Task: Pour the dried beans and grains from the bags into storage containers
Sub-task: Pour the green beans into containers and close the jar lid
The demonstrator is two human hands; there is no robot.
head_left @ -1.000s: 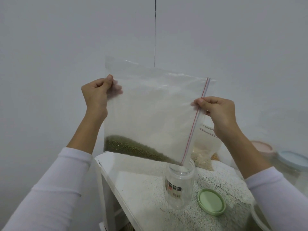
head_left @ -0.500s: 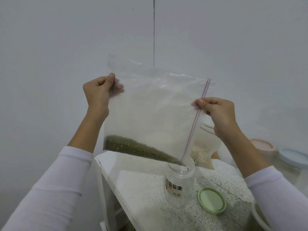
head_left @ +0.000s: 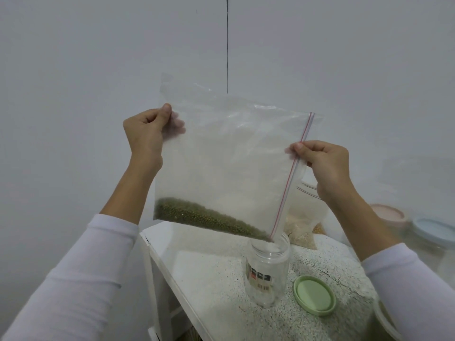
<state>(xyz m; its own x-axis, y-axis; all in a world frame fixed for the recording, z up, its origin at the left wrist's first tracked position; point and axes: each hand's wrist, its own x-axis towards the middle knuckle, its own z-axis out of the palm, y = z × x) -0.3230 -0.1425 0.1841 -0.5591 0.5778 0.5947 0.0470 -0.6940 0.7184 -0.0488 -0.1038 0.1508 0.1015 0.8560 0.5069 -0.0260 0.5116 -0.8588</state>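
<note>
We pinched the zip bag [head_left: 229, 163] with both hands, left hand [head_left: 147, 134] at its far-left edge, right hand [head_left: 322, 163] on the seal. Over the last second the green beans [head_left: 209, 217] had slid down to the corner over the empty jar [head_left: 268, 271], so pouring seemed about to begin.

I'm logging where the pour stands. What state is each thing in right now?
zip bag: held up, tilted, lower corner over the jar mouth
green beans: still in the bag
clear jar: upright, lid off, looks empty
green lid: lying on the table beside the jar
left hand: pinches the bag's edge
right hand: pinches the zip edge
</note>
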